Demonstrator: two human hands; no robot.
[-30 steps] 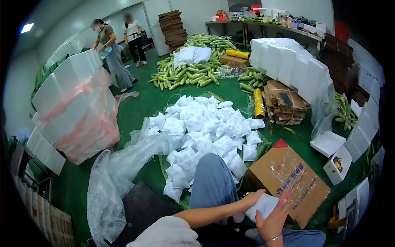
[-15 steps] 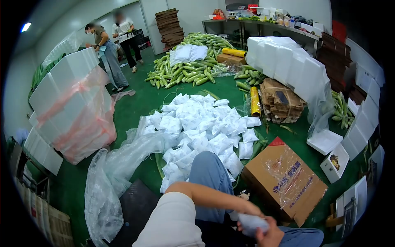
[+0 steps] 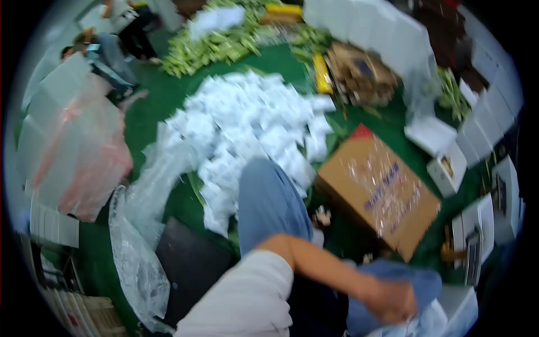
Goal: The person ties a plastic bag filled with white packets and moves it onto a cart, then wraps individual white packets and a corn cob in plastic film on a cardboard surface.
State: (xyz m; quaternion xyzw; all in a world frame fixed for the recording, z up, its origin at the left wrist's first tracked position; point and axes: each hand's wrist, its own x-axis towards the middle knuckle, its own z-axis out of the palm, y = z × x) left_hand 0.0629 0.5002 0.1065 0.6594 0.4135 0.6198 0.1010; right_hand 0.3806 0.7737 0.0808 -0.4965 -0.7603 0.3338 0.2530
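My left hand (image 3: 391,303), smeared by motion, reaches across my knee to the lower right. Close beside and below it lie pale bluish-white packets (image 3: 431,321), by the white wall of a foam box (image 3: 463,308). I cannot tell whether a packet is in its fingers. No part of my right hand shows. In front of my raised knee (image 3: 272,196) spreads a large heap of puffy white packets (image 3: 247,123) on the green floor (image 3: 160,92).
A taped cardboard box (image 3: 379,191) stands right of the heap. Clear plastic sheeting (image 3: 137,247) and a black panel (image 3: 191,269) lie to the left. Foam boxes (image 3: 448,168) line the right side. Green corn cobs (image 3: 216,50) are piled behind, with two people at the far left.
The view has tipped downward. My left hand has moved right and down, away from where both hands held a white packet; my right hand has dropped out of sight.
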